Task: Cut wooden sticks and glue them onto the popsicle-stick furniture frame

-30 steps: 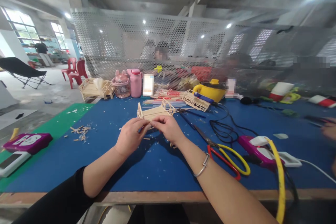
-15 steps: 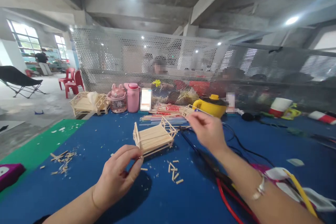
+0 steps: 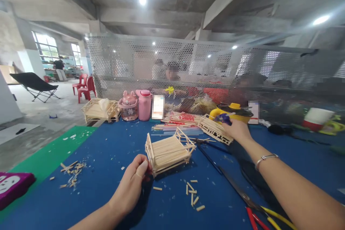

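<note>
A small bed-like model made of wooden sticks (image 3: 167, 154) sits mid-table, with a raised railing at each end. My left hand (image 3: 132, 181) is closed at its near left corner, thumb and fingers pinched on the end post. Farther off on the right, my right hand (image 3: 239, 132) has its fingers closed round a small dark-blue bottle (image 3: 223, 118) with a pale tip. The bottle is over an openwork wooden tray (image 3: 215, 131), beside a yellow pot (image 3: 242, 115). Short stick offcuts (image 3: 192, 191) lie in front of the model.
Pliers with red and yellow handles (image 3: 246, 199) lie at the near right. Behind are stick bundles (image 3: 178, 124), a pink flask (image 3: 145, 106), a pink jar (image 3: 129, 107) and another stick model (image 3: 99, 109). A perforated metal screen (image 3: 118, 61) closes off the back.
My right hand has reached forward and right and now holds the blue bottle. My left hand has shifted slightly and stays at the model's corner. The view has turned a little left.
</note>
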The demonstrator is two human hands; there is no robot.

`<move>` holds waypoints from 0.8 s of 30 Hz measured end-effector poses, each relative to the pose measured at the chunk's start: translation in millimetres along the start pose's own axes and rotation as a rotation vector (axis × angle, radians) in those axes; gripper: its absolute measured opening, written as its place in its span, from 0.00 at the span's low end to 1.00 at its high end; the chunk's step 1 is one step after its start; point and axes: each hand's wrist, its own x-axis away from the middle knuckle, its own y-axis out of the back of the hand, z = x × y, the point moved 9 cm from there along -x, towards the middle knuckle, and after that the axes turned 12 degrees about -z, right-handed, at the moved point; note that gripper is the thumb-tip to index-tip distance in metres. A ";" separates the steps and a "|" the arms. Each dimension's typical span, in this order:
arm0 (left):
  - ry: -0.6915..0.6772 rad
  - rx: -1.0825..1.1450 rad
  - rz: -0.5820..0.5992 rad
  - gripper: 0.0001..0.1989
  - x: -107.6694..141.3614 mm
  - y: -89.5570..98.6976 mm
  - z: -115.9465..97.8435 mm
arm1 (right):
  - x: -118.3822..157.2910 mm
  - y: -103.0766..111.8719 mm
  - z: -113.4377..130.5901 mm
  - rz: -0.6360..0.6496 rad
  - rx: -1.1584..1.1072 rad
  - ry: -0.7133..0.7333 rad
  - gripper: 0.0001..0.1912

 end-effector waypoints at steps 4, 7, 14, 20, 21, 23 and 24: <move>-0.016 0.008 -0.026 0.13 -0.7 2.3 -0.3 | 7.8 31.2 31.0 -0.022 0.096 -0.067 0.13; -0.029 0.000 -0.040 0.11 -1.9 3.5 -0.2 | 36.9 38.9 75.7 0.216 -0.026 -0.121 0.19; 0.063 0.034 -0.083 0.09 -6.7 10.0 5.4 | 119.9 39.3 188.1 0.660 -0.222 0.104 0.17; 0.091 0.058 -0.103 0.07 -8.0 11.4 6.6 | 135.6 19.7 203.4 0.680 -0.174 0.167 0.17; 0.090 0.058 -0.100 0.07 -8.0 11.1 6.5 | 136.4 18.0 204.5 0.686 -0.171 0.170 0.17; 0.091 0.058 -0.097 0.07 -7.9 10.9 6.5 | 137.6 16.2 207.1 0.696 -0.172 0.173 0.17; 0.092 0.056 -0.097 0.07 -7.8 10.9 6.6 | 138.0 15.9 208.5 0.697 -0.174 0.175 0.17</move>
